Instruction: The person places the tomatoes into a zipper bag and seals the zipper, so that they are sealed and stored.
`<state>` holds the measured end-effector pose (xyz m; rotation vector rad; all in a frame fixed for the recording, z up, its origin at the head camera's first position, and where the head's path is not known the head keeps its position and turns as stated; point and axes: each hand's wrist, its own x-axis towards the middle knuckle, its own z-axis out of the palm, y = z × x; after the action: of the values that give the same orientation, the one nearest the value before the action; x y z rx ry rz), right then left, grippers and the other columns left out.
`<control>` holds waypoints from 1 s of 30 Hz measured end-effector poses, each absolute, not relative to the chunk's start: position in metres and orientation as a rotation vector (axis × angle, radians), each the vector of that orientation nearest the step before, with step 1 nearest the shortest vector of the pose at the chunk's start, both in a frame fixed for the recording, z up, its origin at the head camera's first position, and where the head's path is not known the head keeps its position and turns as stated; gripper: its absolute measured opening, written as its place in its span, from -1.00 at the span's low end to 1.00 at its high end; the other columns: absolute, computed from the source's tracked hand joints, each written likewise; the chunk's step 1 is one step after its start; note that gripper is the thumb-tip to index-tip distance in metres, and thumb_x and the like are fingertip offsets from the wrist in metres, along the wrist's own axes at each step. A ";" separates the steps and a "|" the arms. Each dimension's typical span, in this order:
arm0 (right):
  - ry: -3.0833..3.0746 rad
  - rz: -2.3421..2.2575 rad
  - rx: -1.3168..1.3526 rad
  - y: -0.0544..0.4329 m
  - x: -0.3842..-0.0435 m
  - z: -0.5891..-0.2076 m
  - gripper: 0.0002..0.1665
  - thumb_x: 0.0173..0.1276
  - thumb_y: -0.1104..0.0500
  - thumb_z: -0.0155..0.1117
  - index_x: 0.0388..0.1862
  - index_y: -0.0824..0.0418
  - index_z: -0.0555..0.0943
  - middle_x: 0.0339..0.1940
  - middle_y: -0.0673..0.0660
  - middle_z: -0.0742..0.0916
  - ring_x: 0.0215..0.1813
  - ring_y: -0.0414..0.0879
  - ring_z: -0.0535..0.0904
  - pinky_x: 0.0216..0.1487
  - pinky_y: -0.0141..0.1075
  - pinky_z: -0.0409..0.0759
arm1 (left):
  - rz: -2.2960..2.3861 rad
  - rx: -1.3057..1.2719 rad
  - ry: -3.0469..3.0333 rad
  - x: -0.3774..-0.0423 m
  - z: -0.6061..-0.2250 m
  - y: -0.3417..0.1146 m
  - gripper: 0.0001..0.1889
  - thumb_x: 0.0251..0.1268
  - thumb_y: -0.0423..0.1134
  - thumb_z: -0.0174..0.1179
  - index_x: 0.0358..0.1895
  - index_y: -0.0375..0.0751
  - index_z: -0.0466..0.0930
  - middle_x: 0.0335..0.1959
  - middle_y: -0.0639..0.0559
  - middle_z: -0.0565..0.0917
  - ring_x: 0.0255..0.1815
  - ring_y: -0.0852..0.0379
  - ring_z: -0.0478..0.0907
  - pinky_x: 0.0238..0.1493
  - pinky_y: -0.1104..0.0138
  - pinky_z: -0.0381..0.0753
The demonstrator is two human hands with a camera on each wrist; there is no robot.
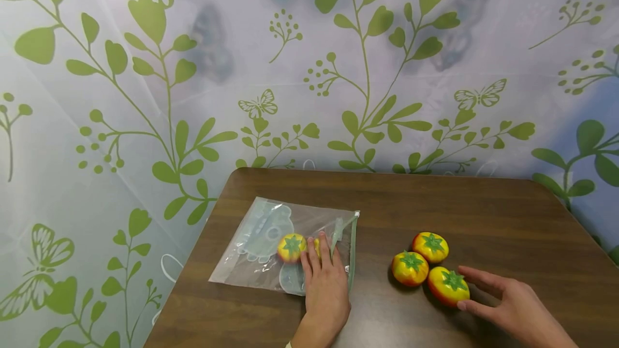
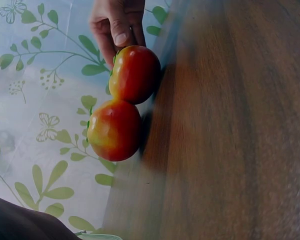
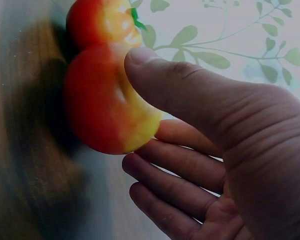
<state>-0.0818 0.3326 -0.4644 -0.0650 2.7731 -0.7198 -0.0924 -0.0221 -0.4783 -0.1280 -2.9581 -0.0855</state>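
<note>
My left hand (image 1: 326,294) rests with straight fingers on a clear zip bag (image 1: 237,270) with a pale green print. One toy tomato (image 1: 292,247) shows in the bag; a second yellow one (image 1: 317,247) is partly hidden by the fingers. To the right, three red-yellow toy tomatoes with green star tops sit close together. My right hand (image 1: 517,305) is at the nearest tomato (image 1: 446,290), thumb and fingertips right at its side, fingers fairly straight in the right wrist view. The other two tomatoes are the left one (image 1: 410,270) and the back one (image 1: 432,246).
The brown wooden table (image 1: 377,197) has rounded back corners. Behind it hangs a pale curtain (image 1: 271,69) printed with green leaves and butterflies. The bag's green zip edge (image 1: 353,251) faces the tomatoes.
</note>
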 end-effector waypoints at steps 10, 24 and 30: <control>2.753 -0.695 -0.043 0.328 -0.082 -0.475 0.02 0.41 -0.37 0.49 0.56 0.30 0.55 0.35 0.57 0.69 0.34 0.54 0.64 0.18 0.40 0.65 | -0.102 -0.132 -2.965 -0.092 -0.478 -0.023 -0.09 -0.11 -0.25 0.70 0.48 -0.19 0.61 0.72 -0.31 0.29 0.72 -0.41 0.24 0.63 -0.22 0.34; 2.786 -0.664 -0.087 0.339 -0.078 -0.471 -0.01 0.37 -0.32 0.55 0.53 0.30 0.57 0.31 0.58 0.71 0.25 0.49 0.71 0.12 0.37 0.69 | -0.119 -0.120 -2.968 -0.092 -0.477 -0.022 -0.05 -0.19 -0.25 0.73 0.47 -0.18 0.61 0.72 -0.30 0.30 0.72 -0.40 0.25 0.64 -0.22 0.34; 2.804 -0.624 -0.075 0.343 -0.076 -0.464 0.00 0.37 -0.32 0.56 0.52 0.33 0.58 0.32 0.60 0.69 0.20 0.47 0.74 0.08 0.37 0.70 | -0.118 -0.116 -2.977 -0.092 -0.476 -0.022 -0.04 -0.19 -0.25 0.73 0.48 -0.17 0.60 0.73 -0.30 0.30 0.73 -0.40 0.24 0.64 -0.22 0.32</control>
<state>-0.0758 0.3435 -0.4642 -0.0751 2.8038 -0.6242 -0.0922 -0.0222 -0.4763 -0.1162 -2.9767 -0.1179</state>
